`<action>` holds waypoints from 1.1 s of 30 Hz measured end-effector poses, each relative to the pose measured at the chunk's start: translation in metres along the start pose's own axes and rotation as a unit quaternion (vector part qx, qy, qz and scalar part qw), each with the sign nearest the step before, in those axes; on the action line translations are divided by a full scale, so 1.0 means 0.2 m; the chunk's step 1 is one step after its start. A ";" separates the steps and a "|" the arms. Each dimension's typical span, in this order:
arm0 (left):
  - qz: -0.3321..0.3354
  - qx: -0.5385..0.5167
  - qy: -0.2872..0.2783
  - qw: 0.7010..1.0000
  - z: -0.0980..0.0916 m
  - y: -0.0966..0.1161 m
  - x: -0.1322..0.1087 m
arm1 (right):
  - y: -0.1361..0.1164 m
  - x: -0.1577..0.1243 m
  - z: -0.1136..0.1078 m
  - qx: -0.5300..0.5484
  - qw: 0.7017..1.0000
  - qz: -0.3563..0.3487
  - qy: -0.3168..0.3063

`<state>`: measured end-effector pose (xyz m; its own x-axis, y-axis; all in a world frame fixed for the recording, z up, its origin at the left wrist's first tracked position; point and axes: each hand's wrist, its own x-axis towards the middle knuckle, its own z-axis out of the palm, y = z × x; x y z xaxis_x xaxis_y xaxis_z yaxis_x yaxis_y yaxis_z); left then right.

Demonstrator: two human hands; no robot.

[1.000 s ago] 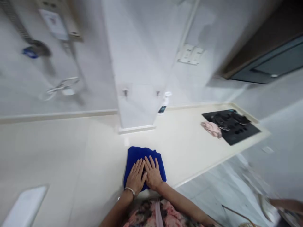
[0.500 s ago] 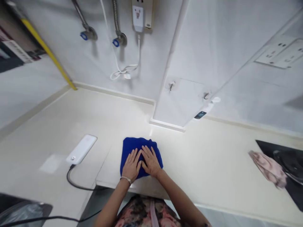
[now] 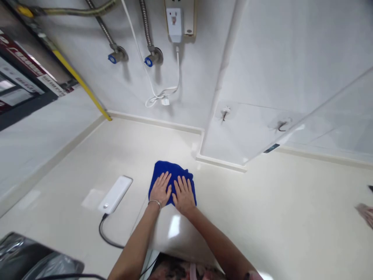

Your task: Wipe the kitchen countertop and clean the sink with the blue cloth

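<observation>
Room ahead of the hands: from my remote seat I see glossy cream counter (image 3: 262, 217) between the far edge of a roughly square, royal-blue cloth (image 3: 170, 167) and the raised strip under a white wall projection (image 3: 233, 132).
Room to the right: the counter stretches well past the cloth to a crumpled pink cloth (image 3: 365, 213), cut off by my view.
Room to the left: a white, rounded slab-shaped device (image 3: 115, 194) lies near the cloth, its black cable (image 3: 109, 240) curving toward the left forearm.
Near edge: the counter ends just before a patterned garment (image 3: 177, 272).
Left hand: the braceleted left hand (image 3: 160, 193) rests palm down, fingers extended, flat on the blue cloth, gripping nothing.
Right hand: the right hand (image 3: 184, 197) lies likewise, fingers slightly spread, close beside the left and clasping nothing.
Blue cloth: flat on the counter beneath both hands, its right edge wavy.
Dark-rimmed container: at lower left, a dark-rimmed container (image 3: 78, 266) holds crinkled clear plastic (image 3: 55, 264); I cannot tell what else.
Walls: white, with two small hooks on the projection, two blue-handled metal valves, a white plug with looped cord (image 3: 163, 97), and a yellow pipe (image 3: 80, 83) in the corner.
</observation>
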<state>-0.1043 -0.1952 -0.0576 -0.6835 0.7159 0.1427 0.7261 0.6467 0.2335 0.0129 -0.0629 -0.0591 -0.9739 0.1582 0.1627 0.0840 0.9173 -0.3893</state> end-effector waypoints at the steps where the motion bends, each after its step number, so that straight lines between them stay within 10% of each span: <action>1: -0.002 -0.005 0.002 1.000 0.00 -0.04 0.09 | 0.01 0.09 0.00 -0.009 1.000 0.008 -0.006; 11: -0.004 -0.052 -0.015 0.999 0.09 -0.22 0.94 | 0.22 0.89 -0.08 -0.123 0.983 0.118 -0.062; 20: 0.121 -0.101 -0.040 0.987 0.16 -0.15 1.54 | 0.46 1.22 -0.12 -0.160 0.950 0.266 -0.035; 26: 0.108 -0.107 -0.010 0.988 0.12 -0.14 1.65 | 0.56 1.35 -0.19 -0.163 0.952 0.256 -0.037; 33: 0.081 -0.089 -0.065 0.991 0.15 -0.10 1.45 | 0.50 1.23 -0.25 -0.170 0.944 0.247 -0.137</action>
<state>-0.3144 0.0067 -0.0499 -0.5350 0.8420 0.0695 0.7929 0.4720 0.3855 -0.2083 0.0862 -0.0123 -0.8127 0.5392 -0.2209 0.5591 0.8283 -0.0351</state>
